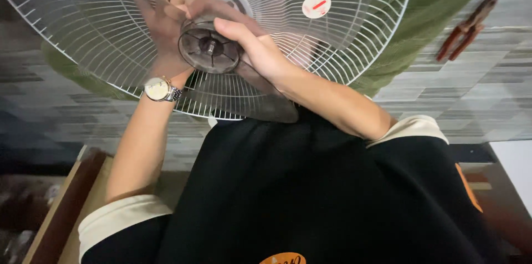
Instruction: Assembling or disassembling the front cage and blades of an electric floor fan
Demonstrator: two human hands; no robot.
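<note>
The fan blade point(221, 53) is a smoky, see-through plastic piece held up in front of the person's chest, right against the white wire grille point(343, 31) of a fan. Its round hub faces the camera, ribs and centre hole showing, and one broad blade sweeps down and to the right toward the black shirt point(310, 197).

The left hand point(160, 26) lies behind the hub with its fingers spread out flat and pointing up, backing the blade through the wires (a silver wristwatch point(160, 89) sits on that wrist). The right hand point(252, 42) curls over the hub's upper right edge, thumb across the top, pinching the rim rather than making a fist.

By the look of it the blade is light and fairly stiff at the hub, thinner and more bendable toward the blade tips, and smooth enough to slip. The thick hub rim seems the safest place to hold; the thin edges could crack if squeezed or twisted. The grille is light too, springy wire that gives under pressure.

The hub's axis points roughly straight at the camera, square to the grille. The visible blade's long line runs from the hub diagonally down to the right.

Red-handled pliers point(468, 28) lie well apart on the grey patterned floor point(471, 92), upper right.
</note>
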